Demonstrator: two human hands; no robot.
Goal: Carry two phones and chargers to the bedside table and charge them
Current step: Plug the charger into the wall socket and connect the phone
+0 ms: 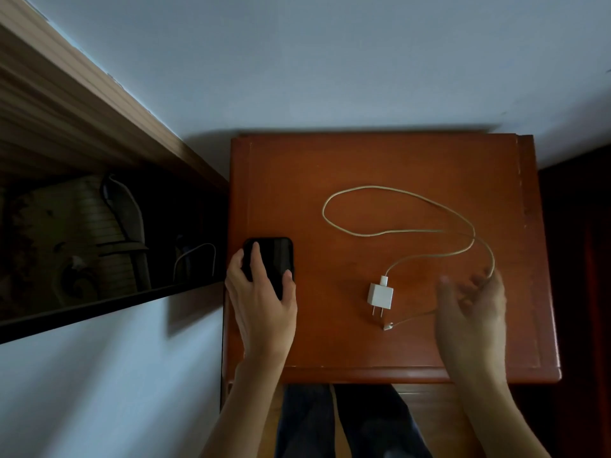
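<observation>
A black phone [276, 256] lies flat at the left edge of the red-brown bedside table [380, 166]. My left hand [261, 302] rests on it, fingers and thumb wrapped around its sides. A white charger plug [380, 296] lies near the table's middle, prongs toward me. Its pale cable [396, 231] loops across the tabletop and runs back to a small connector [387, 326] just in front of the plug. My right hand [471, 312] is blurred at the right, fingers spread, with the cable passing under or through them. Only one phone and one charger are visible.
A wooden bed frame or shelf [82, 104] runs diagonally at the left, with a dark gap below holding dim objects and a white wire [195, 256]. A pale wall stands behind the table. My legs [330, 421] are at the table's front edge.
</observation>
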